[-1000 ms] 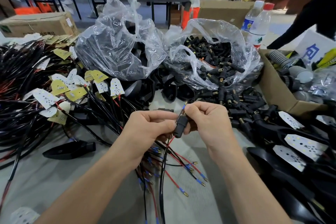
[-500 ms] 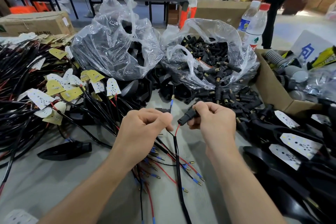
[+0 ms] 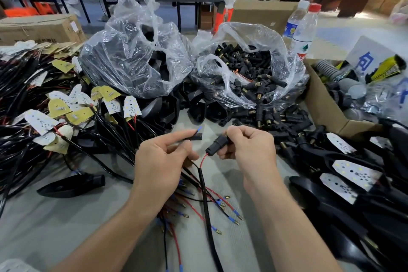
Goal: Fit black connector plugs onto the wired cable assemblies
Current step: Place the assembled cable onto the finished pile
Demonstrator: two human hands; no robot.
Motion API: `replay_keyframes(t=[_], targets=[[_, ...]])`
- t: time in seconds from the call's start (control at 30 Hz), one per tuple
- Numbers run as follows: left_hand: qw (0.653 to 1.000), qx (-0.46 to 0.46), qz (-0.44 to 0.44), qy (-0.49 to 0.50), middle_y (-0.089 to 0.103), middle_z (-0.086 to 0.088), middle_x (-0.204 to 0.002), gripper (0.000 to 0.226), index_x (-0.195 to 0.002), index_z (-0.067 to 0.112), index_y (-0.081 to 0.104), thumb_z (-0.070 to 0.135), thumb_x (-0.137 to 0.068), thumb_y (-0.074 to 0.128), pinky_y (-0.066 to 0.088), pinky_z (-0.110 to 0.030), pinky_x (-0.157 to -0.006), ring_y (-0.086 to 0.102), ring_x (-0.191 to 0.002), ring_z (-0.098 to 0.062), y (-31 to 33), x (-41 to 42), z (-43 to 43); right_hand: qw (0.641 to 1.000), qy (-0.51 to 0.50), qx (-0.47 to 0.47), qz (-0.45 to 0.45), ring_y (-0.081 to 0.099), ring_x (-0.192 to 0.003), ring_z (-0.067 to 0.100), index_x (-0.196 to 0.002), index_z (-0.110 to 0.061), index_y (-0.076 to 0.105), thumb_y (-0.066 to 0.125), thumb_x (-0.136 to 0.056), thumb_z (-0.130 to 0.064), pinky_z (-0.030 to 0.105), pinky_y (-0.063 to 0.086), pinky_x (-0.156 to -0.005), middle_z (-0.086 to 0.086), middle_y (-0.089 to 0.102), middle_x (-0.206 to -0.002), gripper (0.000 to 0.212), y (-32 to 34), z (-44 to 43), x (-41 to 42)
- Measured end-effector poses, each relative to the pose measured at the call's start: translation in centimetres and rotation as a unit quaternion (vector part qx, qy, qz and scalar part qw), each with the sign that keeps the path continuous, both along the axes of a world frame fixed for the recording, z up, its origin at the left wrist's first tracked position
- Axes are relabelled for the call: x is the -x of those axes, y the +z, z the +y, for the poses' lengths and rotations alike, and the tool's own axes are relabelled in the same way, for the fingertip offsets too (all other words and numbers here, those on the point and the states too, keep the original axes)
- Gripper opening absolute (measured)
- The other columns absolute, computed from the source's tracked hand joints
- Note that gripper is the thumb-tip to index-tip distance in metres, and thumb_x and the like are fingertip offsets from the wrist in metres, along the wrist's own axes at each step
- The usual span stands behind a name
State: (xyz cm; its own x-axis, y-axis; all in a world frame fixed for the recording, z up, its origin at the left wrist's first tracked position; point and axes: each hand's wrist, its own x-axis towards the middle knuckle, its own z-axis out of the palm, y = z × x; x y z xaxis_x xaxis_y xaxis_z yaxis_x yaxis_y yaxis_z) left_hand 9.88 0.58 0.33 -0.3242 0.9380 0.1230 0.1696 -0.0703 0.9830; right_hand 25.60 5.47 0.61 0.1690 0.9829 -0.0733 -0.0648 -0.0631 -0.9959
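My right hand [image 3: 249,152] grips a black connector plug [image 3: 217,145] with a thin red wire [image 3: 203,159] entering its lower end. That wire joins a black sheathed cable [image 3: 206,205] running down the table toward me. My left hand [image 3: 162,161] pinches a second black plug [image 3: 196,137] with a blue-tipped wire end [image 3: 199,128] poking out above the fingertips. The two plugs sit a short gap apart. An open clear bag [image 3: 249,73] full of loose black plugs stands just behind my hands.
A second clear bag [image 3: 134,59] of black housings stands at the back left. Black cables with white and yellow LED boards [image 3: 66,110] pile up on the left. Loose red and blue-tipped wires [image 3: 212,210] lie under my hands. A cardboard box [image 3: 324,108] and two bottles [image 3: 303,28] stand on the right.
My hands have drawn apart. The right hand carried the plug with the red wire to the right, while the left hand now holds a second plug and the blue-tipped wire separately.
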Motion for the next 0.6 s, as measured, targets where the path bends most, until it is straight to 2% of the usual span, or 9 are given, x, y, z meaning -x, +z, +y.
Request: replay_keyframes(t=[0.07,0.13,0.23,0.27,0.37,0.43,0.6], targets=[[0.998,0.002,0.054,0.023,0.077,0.006,-0.071,0.035,-0.087,0.051,0.078,0.016,-0.091,0.072,0.060,-0.031,-0.072,0.074,-0.068,-0.012,-0.07,0.03,-0.10,1.000,-0.021,-0.001,0.006,0.061,-0.047,0.021,-0.067,-0.008,0.074,0.062,-0.092,-0.009,0.033,0.057,-0.056,0.014,0.069,-0.057,0.028,0.05,0.00,-0.04],[0.995,0.000,0.090,0.039,0.075,0.011,-0.069,0.031,-0.082,0.052,0.077,0.022,-0.087,0.076,0.058,-0.032,-0.066,0.072,-0.067,-0.016,0.05,0.09,-0.20,0.999,-0.045,-0.003,0.010,0.062,-0.047,0.020,-0.067,-0.009,0.073,0.063,-0.091,-0.009,0.030,0.056,-0.054,0.012,0.069,-0.057,0.026,0.03,0.05,-0.17],[0.989,-0.013,0.140,0.038,0.071,0.012,-0.061,0.028,-0.078,0.055,0.076,0.028,-0.081,0.078,0.047,-0.021,-0.049,0.062,-0.052,-0.012,0.14,0.14,-0.36,0.998,-0.061,-0.001,0.016,0.066,-0.049,0.020,-0.068,-0.010,0.073,0.062,-0.092,-0.008,0.029,0.057,-0.053,0.010,0.072,-0.061,0.027,-0.14,0.18,-0.35],[0.987,-0.014,0.156,0.034,0.070,0.012,-0.059,0.025,-0.077,0.055,0.075,0.031,-0.079,0.077,0.045,-0.019,-0.048,0.060,-0.050,-0.010,0.21,0.10,-0.45,0.998,-0.063,-0.001,0.018,0.067,-0.050,0.021,-0.067,-0.010,0.073,0.061,-0.092,-0.008,0.030,0.057,-0.054,0.011,0.072,-0.062,0.027,-0.21,0.22,-0.40],[0.983,-0.001,0.183,0.015,0.071,0.018,-0.062,0.021,-0.077,0.054,0.075,0.034,-0.077,0.081,0.053,-0.021,-0.057,0.067,-0.059,-0.006,0.37,0.08,-0.64,0.998,-0.062,-0.006,0.021,0.069,-0.052,0.023,-0.069,-0.010,0.072,0.060,-0.093,-0.009,0.032,0.058,-0.056,0.011,0.074,-0.065,0.027,-0.35,0.34,-0.46],[0.978,0.009,0.207,0.012,0.071,0.024,-0.065,0.022,-0.079,0.055,0.074,0.034,-0.079,0.081,0.052,-0.019,-0.060,0.068,-0.065,0.001,0.50,0.14,-0.70,0.998,-0.054,-0.011,0.029,0.068,-0.053,0.023,-0.071,-0.010,0.072,0.059,-0.093,-0.009,0.032,0.058,-0.056,0.013,0.074,-0.066,0.025,-0.29,0.34,-0.41],[0.973,0.018,0.226,0.037,0.069,0.026,-0.063,0.017,-0.077,0.051,0.075,0.034,-0.079,0.079,0.043,-0.009,-0.056,0.066,-0.065,0.006,0.57,0.14,-0.68,0.998,-0.031,-0.024,0.046,0.065,-0.051,0.023,-0.074,-0.007,0.072,0.058,-0.093,-0.005,0.028,0.056,-0.053,0.014,0.072,-0.065,0.024,0.04,0.17,-0.24]])
